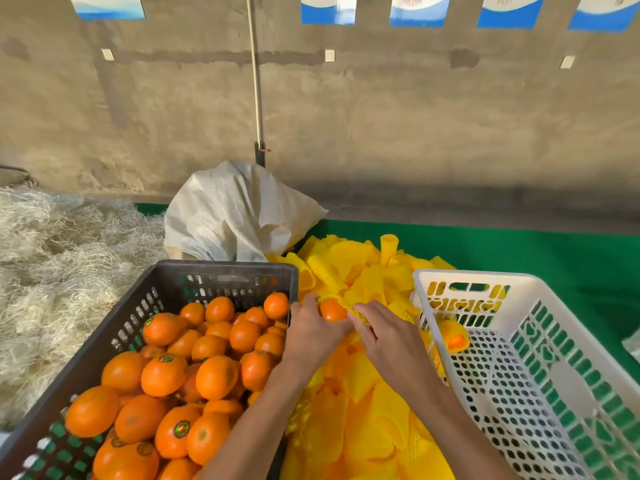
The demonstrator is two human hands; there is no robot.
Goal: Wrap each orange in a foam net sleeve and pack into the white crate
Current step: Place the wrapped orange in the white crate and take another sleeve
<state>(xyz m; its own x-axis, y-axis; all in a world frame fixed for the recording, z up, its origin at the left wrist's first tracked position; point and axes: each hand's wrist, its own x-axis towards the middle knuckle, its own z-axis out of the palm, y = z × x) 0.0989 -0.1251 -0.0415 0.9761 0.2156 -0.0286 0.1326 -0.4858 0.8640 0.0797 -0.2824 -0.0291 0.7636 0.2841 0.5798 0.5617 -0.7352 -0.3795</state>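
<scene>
barely started by the look of it. the white crate (519, 282) on the right has just one wrapped orange (455, 337) inside. left hand (310, 336) holds an orange (332, 310) while the right hand (384, 336) pinches a foam sleeve (358, 315) around it; dark crate (221, 268) on the left's full of bare oranges

bare wall, green cover, straw at the side

a rough grey-brown concrete wall (381, 109) is filling the far side, with blue-and-white posters (328, 9) hanging along its top. a pale pole (255, 74) is leaning against it. a green cover (540, 251) is lying over the surface below, and dry straw (52, 271) is piling up on the left beside a crumpled white sack (235, 216).
</scene>
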